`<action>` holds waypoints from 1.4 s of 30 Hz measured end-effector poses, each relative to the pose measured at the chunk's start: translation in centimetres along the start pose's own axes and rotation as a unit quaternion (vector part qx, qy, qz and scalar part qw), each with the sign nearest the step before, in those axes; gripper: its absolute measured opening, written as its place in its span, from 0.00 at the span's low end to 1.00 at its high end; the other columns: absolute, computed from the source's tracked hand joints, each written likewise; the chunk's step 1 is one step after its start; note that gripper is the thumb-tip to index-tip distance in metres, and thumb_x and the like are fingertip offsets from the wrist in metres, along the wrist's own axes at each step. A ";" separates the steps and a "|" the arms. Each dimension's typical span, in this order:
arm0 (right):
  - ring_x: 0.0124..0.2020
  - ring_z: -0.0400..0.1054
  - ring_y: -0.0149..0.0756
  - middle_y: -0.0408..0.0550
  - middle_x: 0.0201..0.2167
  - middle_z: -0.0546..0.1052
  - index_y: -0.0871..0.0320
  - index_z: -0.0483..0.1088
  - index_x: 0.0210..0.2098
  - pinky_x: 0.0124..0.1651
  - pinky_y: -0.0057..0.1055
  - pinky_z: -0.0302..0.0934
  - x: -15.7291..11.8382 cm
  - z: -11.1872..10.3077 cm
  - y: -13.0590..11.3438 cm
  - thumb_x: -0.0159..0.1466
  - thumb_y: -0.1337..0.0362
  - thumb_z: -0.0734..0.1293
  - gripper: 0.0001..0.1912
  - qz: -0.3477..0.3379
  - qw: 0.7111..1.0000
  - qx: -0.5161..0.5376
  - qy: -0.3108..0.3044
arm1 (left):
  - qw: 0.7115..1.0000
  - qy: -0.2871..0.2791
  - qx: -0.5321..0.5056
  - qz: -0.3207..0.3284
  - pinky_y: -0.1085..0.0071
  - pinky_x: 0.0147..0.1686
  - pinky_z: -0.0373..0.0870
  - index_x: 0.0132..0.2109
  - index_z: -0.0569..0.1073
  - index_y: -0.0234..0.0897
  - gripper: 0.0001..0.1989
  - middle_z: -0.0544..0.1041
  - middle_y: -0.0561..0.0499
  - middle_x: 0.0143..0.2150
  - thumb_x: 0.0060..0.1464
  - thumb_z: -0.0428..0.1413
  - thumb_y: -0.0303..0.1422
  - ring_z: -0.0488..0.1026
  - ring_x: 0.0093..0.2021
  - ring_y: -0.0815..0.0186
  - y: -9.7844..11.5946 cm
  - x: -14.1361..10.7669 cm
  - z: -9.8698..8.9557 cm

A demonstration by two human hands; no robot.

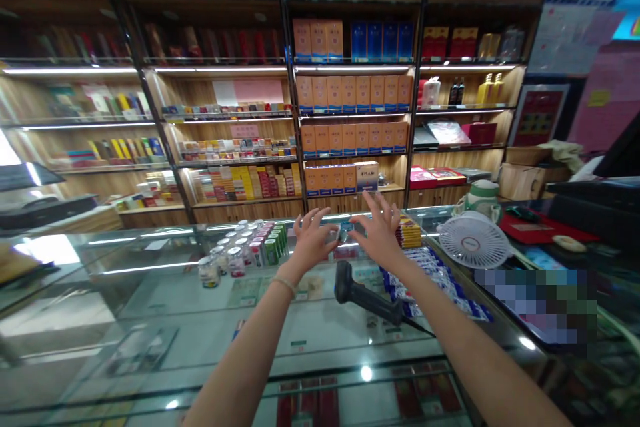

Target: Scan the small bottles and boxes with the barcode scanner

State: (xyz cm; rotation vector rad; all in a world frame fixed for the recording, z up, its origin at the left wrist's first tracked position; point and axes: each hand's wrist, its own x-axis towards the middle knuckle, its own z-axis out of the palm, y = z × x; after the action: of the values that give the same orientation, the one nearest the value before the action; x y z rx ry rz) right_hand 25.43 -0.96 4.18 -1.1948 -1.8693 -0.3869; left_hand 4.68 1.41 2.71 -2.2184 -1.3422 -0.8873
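Both arms reach out over a glass display counter. Between my two hands is a small blue pack, too small to name more exactly. My left hand has thumb and forefinger at its left edge. On the other side, my right hand pinches its right edge, the other fingers raised and spread. A black handheld barcode scanner lies on the glass below my hands, nearest the right forearm. Left of my left hand stand rows of small jars and green tubs.
Blue-and-white packets and yellow packs lie by my right forearm. A white fan and a green-and-white jug stand further right. Shelves of orange boxes line the back wall.
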 end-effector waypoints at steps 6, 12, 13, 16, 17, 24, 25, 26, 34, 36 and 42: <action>0.73 0.39 0.53 0.46 0.73 0.51 0.49 0.77 0.44 0.68 0.64 0.34 -0.4 1.2 -0.7 0.67 0.56 0.65 0.10 0.003 0.998 0.055 0.017 | 0.999 0.006 -0.018 -0.027 0.40 0.66 0.45 0.41 0.79 0.50 0.09 0.66 0.53 0.68 0.51 0.65 0.37 0.56 0.68 0.49 -0.8 -1.1 -1.2; 0.73 0.39 0.52 0.48 0.74 0.49 0.49 0.75 0.46 0.68 0.62 0.37 -1.0 2.4 0.0 0.67 0.56 0.65 0.11 0.008 0.998 0.058 -0.001 | 0.998 0.034 -0.034 -0.038 0.41 0.67 0.46 0.42 0.79 0.48 0.09 0.62 0.50 0.70 0.51 0.64 0.36 0.54 0.69 0.48 -1.4 -2.5 -2.2; 0.73 0.38 0.52 0.49 0.74 0.49 0.49 0.75 0.46 0.68 0.62 0.37 -1.1 2.7 0.1 0.67 0.56 0.65 0.11 0.004 0.999 0.050 -0.005 | 0.998 0.041 -0.037 -0.039 0.41 0.67 0.47 0.42 0.79 0.48 0.09 0.62 0.49 0.70 0.51 0.64 0.36 0.54 0.69 0.48 -1.5 -2.8 -2.1; 0.73 0.37 0.53 0.49 0.74 0.49 0.49 0.74 0.48 0.68 0.61 0.36 -1.7 3.3 0.5 0.67 0.56 0.66 0.12 -0.011 1.000 0.010 -0.017 | 0.997 0.061 -0.038 -0.041 0.40 0.67 0.46 0.41 0.79 0.46 0.08 0.61 0.47 0.70 0.51 0.64 0.36 0.55 0.69 0.47 -1.8 -3.5 -1.6; 0.73 0.37 0.53 0.49 0.74 0.49 0.49 0.74 0.49 0.69 0.61 0.35 -1.9 3.5 0.6 0.67 0.57 0.66 0.12 -0.015 1.000 -0.006 -0.019 | 0.996 0.070 -0.033 -0.038 0.40 0.67 0.45 0.41 0.78 0.46 0.08 0.61 0.47 0.70 0.51 0.64 0.36 0.55 0.69 0.47 -1.8 -3.8 -1.5; 0.73 0.41 0.53 0.51 0.72 0.54 0.47 0.75 0.48 0.68 0.59 0.36 -3.1 4.5 0.9 0.65 0.57 0.69 0.12 -0.019 0.997 -0.066 -0.028 | 0.992 0.124 0.017 0.009 0.44 0.68 0.42 0.41 0.78 0.47 0.08 0.68 0.48 0.65 0.52 0.64 0.37 0.59 0.67 0.50 -1.1 -4.7 -1.2; 0.73 0.41 0.52 0.51 0.72 0.54 0.47 0.75 0.48 0.68 0.59 0.36 -3.1 4.4 0.9 0.65 0.57 0.69 0.12 -0.018 0.997 -0.070 -0.029 | 0.992 0.128 0.018 0.010 0.44 0.68 0.42 0.40 0.78 0.47 0.08 0.69 0.48 0.65 0.52 0.64 0.37 0.60 0.67 0.50 -1.0 -4.7 -1.1; 0.73 0.41 0.52 0.51 0.72 0.54 0.47 0.75 0.48 0.68 0.58 0.36 -3.1 4.3 0.9 0.64 0.57 0.69 0.12 -0.017 0.997 -0.073 -0.032 | 0.991 0.130 0.018 0.009 0.44 0.68 0.43 0.40 0.78 0.47 0.08 0.69 0.48 0.64 0.51 0.65 0.37 0.60 0.67 0.51 -1.0 -4.8 -1.1; 0.71 0.45 0.53 0.58 0.73 0.52 0.50 0.67 0.61 0.68 0.56 0.38 -4.3 1.4 -1.1 0.65 0.55 0.68 0.26 0.005 0.993 -0.106 -0.044 | 0.989 0.147 0.008 -0.004 0.45 0.65 0.47 0.40 0.78 0.47 0.08 0.71 0.48 0.63 0.50 0.65 0.38 0.61 0.65 0.49 -0.6 -5.0 -0.7; 0.72 0.45 0.53 0.58 0.73 0.51 0.50 0.65 0.63 0.68 0.57 0.38 -5.9 0.7 -2.0 0.66 0.52 0.66 0.27 0.008 0.992 -0.114 -0.055 | 0.989 0.146 0.008 -0.006 0.45 0.65 0.47 0.40 0.78 0.47 0.09 0.71 0.48 0.63 0.51 0.65 0.38 0.61 0.65 0.49 -0.5 -5.0 -0.7; 0.73 0.40 0.54 0.56 0.74 0.49 0.51 0.61 0.66 0.68 0.60 0.36 -11.2 0.4 -3.7 0.66 0.47 0.63 0.32 0.010 0.986 -0.123 -0.115 | 0.989 0.144 0.014 -0.006 0.45 0.65 0.47 0.40 0.78 0.48 0.09 0.71 0.48 0.63 0.50 0.66 0.38 0.62 0.65 0.49 -0.6 -5.1 -0.5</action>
State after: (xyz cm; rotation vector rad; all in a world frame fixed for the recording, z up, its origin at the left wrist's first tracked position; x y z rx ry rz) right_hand 24.00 -9.05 -4.27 -1.4750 -2.0476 -0.4976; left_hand 2.25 -1.92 -0.47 -1.9709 -1.2229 -1.1365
